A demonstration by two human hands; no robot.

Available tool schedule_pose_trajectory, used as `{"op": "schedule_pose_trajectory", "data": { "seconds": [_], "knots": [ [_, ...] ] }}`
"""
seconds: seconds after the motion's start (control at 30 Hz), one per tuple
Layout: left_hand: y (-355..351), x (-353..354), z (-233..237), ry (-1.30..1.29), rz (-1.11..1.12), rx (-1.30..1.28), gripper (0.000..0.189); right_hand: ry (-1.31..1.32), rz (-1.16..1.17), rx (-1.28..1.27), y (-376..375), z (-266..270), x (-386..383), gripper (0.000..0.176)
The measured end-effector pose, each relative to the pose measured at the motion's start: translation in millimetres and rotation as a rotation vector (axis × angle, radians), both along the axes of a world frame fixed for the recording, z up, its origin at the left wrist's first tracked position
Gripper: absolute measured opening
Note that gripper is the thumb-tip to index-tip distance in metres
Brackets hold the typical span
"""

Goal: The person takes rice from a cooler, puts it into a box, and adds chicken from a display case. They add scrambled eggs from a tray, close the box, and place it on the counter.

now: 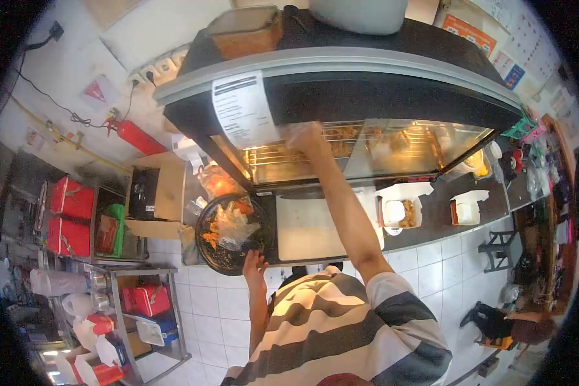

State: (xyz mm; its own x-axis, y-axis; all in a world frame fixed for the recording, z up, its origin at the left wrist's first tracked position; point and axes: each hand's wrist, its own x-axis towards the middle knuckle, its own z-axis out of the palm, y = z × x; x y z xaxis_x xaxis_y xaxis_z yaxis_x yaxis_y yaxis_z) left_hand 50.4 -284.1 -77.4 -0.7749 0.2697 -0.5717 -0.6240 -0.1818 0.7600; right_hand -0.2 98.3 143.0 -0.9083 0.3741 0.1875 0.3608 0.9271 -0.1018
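My right arm reaches up and forward, and my right hand point(307, 140) is at the opening of a lit food warmer point(392, 90). Pale, see-through plastic shows around its blurred fingers. Behind the hand, pieces of browned food point(341, 136) lie on a wire rack point(283, 154). My left hand point(255, 264) is low, with its fingers loosely apart at the near rim of a round black tray point(202, 248). In that tray lie a crumpled clear plastic bag point(235, 228) and orange food scraps point(211, 237).
A white cutting board point(302, 225) lies before the warmer. To its right stand an opened white food box point(402, 209) and a smaller box point(466, 209). A paper sheet point(243, 106) hangs over the warmer's left front. Left are a cardboard box point(167, 190) and a metal shelf point(177, 309).
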Motion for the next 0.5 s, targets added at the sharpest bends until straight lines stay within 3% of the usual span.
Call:
{"op": "schedule_pose_trajectory", "data": {
  "seconds": [0.03,0.13,0.2,0.23,0.3,0.33,0.37,0.43,0.47,0.5],
  "knots": [
    [-0.7,-4.1,1.1,0.005,-0.003,0.004,0.047,0.005,-0.003,0.004,-3.8,9.8,-0.3,0.032],
    [3.7,-21.6,11.1,0.012,-0.012,0.066,0.046,0.455,-0.012,0.329,-10.1,33.1,7.5,0.033],
    [17.6,-27.1,31.6,0.101,-0.087,0.036,0.047,-0.153,-0.111,-0.088,-26.3,51.4,21.5,0.036],
    [26.4,-29.0,41.7,0.184,-0.145,0.005,0.048,-0.15,-0.122,-0.085,-27.9,37.8,30.6,0.036],
    [40.4,-35.2,54.8,0.176,-0.179,0.015,0.049,0.717,0.024,0.13,-35.8,-4.0,56.8,0.035],
    [49.5,-39.1,60.2,0.212,-0.207,0.026,0.048,0.714,0.0,0.14,-48.8,-7.7,67.4,0.035],
    [63.5,-38.7,65.1,0.245,-0.256,0.045,0.048,0.807,-0.087,-0.338,-61.0,-10.7,83.5,0.028],
    [85.8,-40.2,71.6,0.272,-0.328,0.122,0.048,0.878,-0.161,-0.584,-74.5,-49.7,126.8,0.02],
    [97.5,-39.6,73.3,0.27,-0.366,0.129,0.048,0.835,-0.135,-0.365,-77.3,-84.5,149.4,0.018],
    [108.0,-37.5,77.1,0.27,-0.396,0.133,0.049,0.44,-0.297,-0.294,-94.1,-76.0,173.6,0.021]
  ]
}}
